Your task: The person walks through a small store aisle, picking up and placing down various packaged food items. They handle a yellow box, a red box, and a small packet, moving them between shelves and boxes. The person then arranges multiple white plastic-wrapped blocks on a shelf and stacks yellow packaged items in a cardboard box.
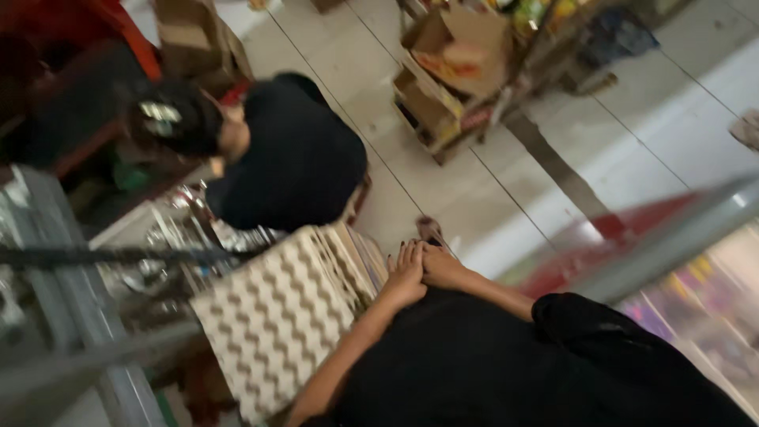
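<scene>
- Egg trays [277, 316], a stack of pale moulded cardboard with rows of empty cups on top, lie just left of the person's two hands, with the stack's long side running from near left to far right.
- Left hand [405, 273] lies flat with fingers stretched out, nearest the stack, at or just beside its far right corner; whether it touches is unclear in the blur.
- Right hand [443, 265] rests loosely closed against the left hand, gripping nothing visible, farther from the stack.
- Dark clothing fills the near foreground below both forearms.
- Left of the stack, a white crate [158, 237] holds shiny jumbled items, too blurred to identify.
- Beyond it, another person [292, 158] in black bends over.
- Farther off, on the tiled floor [474, 190], open cardboard boxes [451, 71] hold packaged goods.
</scene>
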